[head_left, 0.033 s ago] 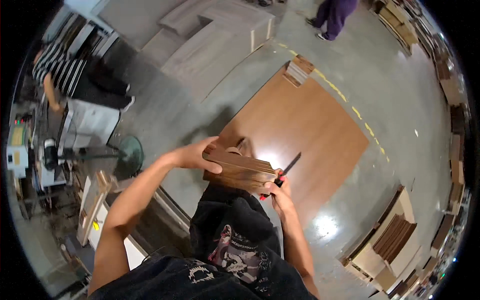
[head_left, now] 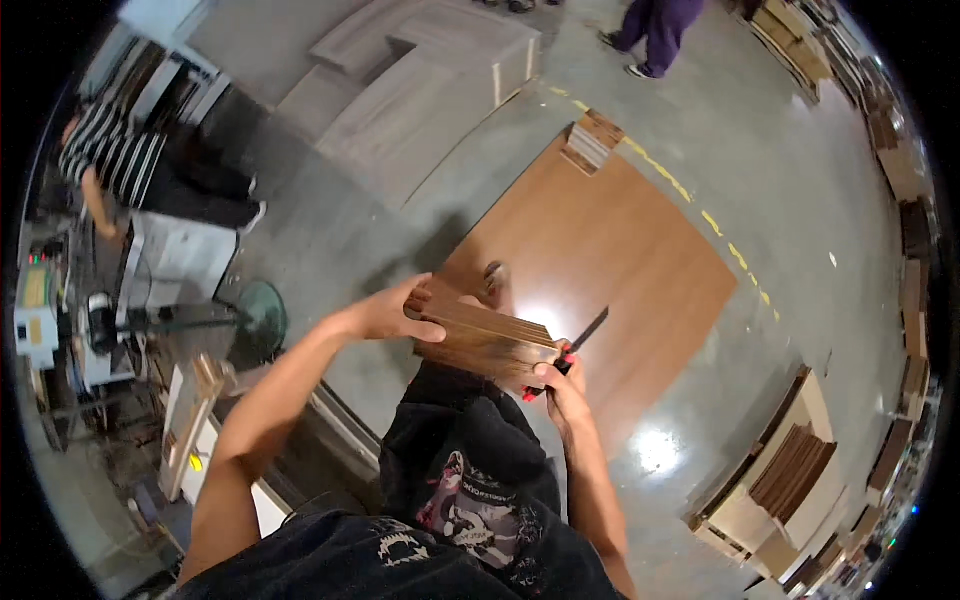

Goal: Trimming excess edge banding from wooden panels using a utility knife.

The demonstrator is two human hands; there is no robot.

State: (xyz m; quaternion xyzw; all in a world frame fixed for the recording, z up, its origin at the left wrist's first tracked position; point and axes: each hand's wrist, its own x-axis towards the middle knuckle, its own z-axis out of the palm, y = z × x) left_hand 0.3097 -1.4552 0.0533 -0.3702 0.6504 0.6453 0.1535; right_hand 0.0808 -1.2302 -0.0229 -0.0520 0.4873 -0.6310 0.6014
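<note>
Between my two hands is a bundle of brown wood-grain boards (head_left: 478,342), stacked flat against each other and held at waist height. My left hand (head_left: 388,314) grips its left end, thumb over the near side. At the right end, my right hand (head_left: 566,392) pinches the bundle's corner. The same hand also holds a knife (head_left: 590,332) with a dark blade and a black-and-red handle; the blade points away to the upper right. Beyond the bundle lies a large brown panel (head_left: 610,240). A small round object (head_left: 493,275), too unclear to name, rests on the panel's near left part.
A small wood-grain stack (head_left: 592,142) sits on the panel's far corner. Large grey panels (head_left: 430,90) are piled beyond. A pallet with brown boards (head_left: 792,472) stands at right, a fan (head_left: 262,312) at left. Two people (head_left: 150,165) (head_left: 660,35) are farther off.
The bundle and my right hand with the knife have shifted very slightly to the right. Both hands keep their grip.
</note>
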